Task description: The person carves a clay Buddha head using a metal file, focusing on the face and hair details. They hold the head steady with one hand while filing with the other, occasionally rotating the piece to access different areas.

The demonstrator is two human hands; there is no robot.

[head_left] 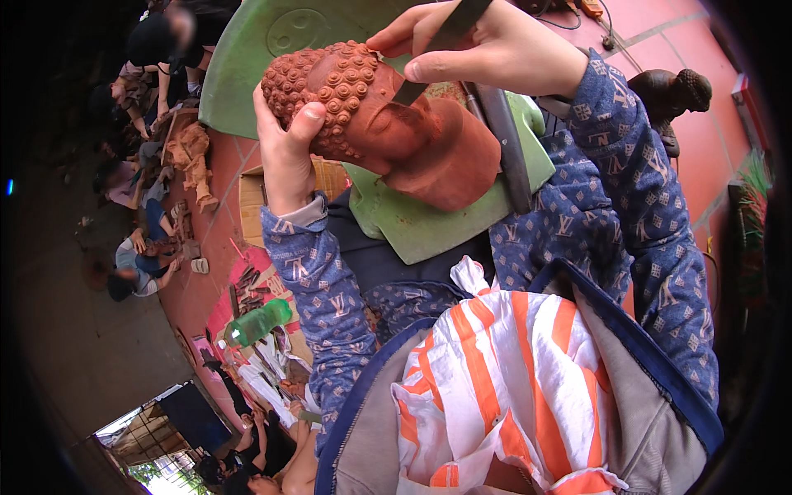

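A reddish-brown carved Buddha head (450,161) with rows of round curls lies tilted on its side on a green plastic chair (412,235). My left hand (286,153) clasps the curled crown, thumb on top and fingers wrapped behind it. Above the face, my right hand (503,51) pinches a flat dark strip (456,25) between thumb and fingers. The strip's lower end comes down at the carved face near the brow and eye; whether it is a blade or an abrasive strip I cannot tell. A dark bar (505,153) lies beside the head's neck.
A dark carved figure (670,95) stands on the tiled floor at right, near cables. On the left are a cardboard piece (251,210), a green bottle (261,322), laid-out tools (252,289) and a wooden carving (191,161). Several people sit beyond. Orange-striped cloth (503,371) covers my lap.
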